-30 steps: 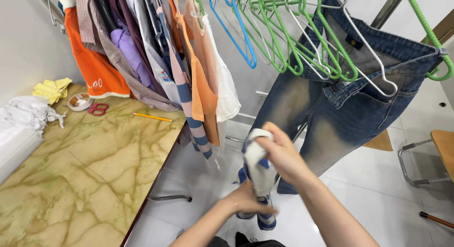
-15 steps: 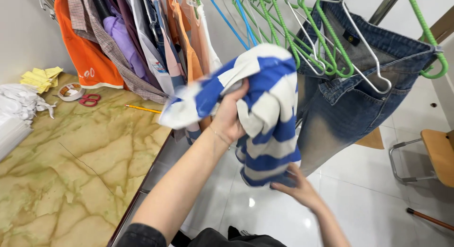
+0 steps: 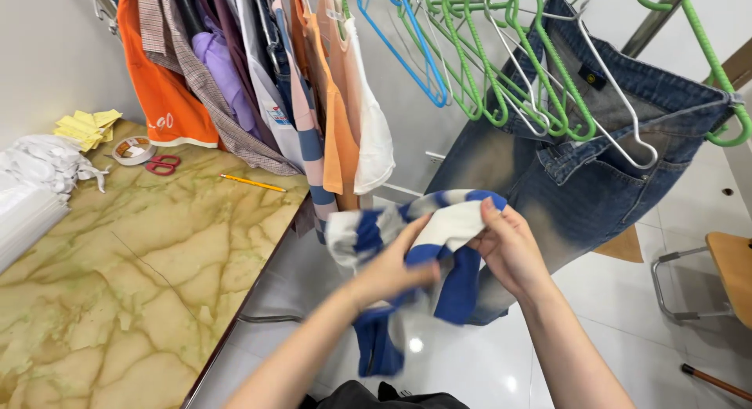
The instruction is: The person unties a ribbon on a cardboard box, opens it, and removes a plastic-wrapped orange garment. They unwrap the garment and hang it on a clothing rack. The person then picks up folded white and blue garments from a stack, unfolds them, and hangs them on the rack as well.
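Both hands (image 3: pixel 446 264) apparently gripping striped garment (image 3: pixel 439 229)

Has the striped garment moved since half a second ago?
Yes. The blue-and-white striped garment has dropped from the green hangers to below the jeans' waistband.

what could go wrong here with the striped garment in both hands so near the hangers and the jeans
1. The blue and white striped garment is bunched between the left hand and right hand, with a loose end hanging toward the floor; it might slip or drag.
2. The empty green hangers hang tangled just above; lifting the cloth could snag one or knock it loose.
3. The jeans hang right behind, so an elbow may tug them off their hanger.
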